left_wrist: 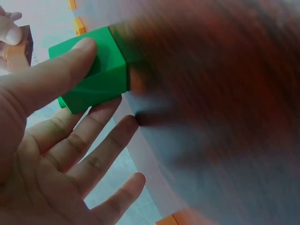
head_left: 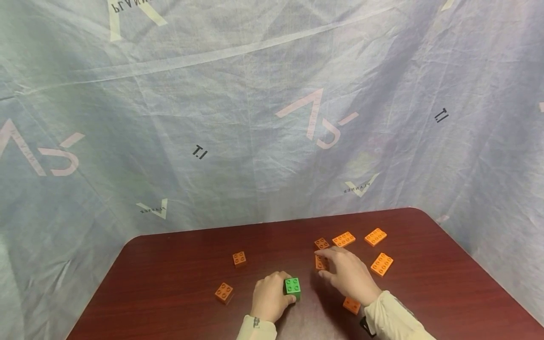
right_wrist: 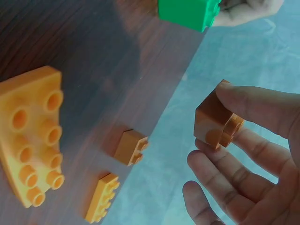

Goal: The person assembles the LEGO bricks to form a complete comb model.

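My left hand (head_left: pixel 269 296) pinches a green building brick (head_left: pixel 292 287) between thumb and fingers, studs facing up, close over the table; the left wrist view shows the thumb flat on the brick's side (left_wrist: pixel 101 70). To the right, my right hand (head_left: pixel 349 275) holds a small orange-brown brick (head_left: pixel 321 262) by its sides. In the right wrist view that brick (right_wrist: pixel 213 117) sits between thumb and fingertips, its studs toward the palm. Just beyond the right hand lies another small orange brick (head_left: pixel 321 243). Part of an orange brick (head_left: pixel 351 305) shows beneath the right wrist.
Two small orange bricks, one nearer (head_left: pixel 224 293) and one farther (head_left: pixel 239 259), lie left of my hands. Flat orange eight-stud bricks (head_left: pixel 381 264) lie at the right and back of the dark red table (head_left: pixel 170 264). A grey printed cloth (head_left: pixel 238 118) hangs behind it.
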`<action>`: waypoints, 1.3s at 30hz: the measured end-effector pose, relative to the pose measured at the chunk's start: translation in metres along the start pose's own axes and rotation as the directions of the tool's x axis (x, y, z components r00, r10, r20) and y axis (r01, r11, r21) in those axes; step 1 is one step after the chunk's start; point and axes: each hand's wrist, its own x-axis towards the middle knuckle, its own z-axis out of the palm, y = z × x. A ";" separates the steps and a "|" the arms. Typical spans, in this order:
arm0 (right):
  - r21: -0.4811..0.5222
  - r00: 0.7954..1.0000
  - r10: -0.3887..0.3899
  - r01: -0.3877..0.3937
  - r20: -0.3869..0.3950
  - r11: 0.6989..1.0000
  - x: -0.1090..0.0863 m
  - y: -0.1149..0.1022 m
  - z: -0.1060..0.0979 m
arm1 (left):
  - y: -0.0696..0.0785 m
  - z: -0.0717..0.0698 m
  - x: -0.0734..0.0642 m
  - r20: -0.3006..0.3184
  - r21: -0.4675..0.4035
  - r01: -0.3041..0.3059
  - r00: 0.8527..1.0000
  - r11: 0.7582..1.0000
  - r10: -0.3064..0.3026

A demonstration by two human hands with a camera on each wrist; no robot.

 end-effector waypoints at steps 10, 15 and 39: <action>0.027 0.996 -0.089 0.089 -0.002 0.996 0.000 -0.014 0.006 | 0.001 0.000 0.002 0.013 0.004 0.006 1.000 1.000 -0.006; 0.014 0.982 -0.187 0.187 -0.007 0.982 0.000 -0.019 0.011 | 0.000 0.000 0.004 0.027 -0.013 0.016 1.000 1.000 -0.016; 0.026 0.952 -0.304 0.303 0.044 0.953 -0.001 -0.031 0.026 | 0.002 -0.001 0.003 0.025 0.016 0.028 0.999 0.999 -0.028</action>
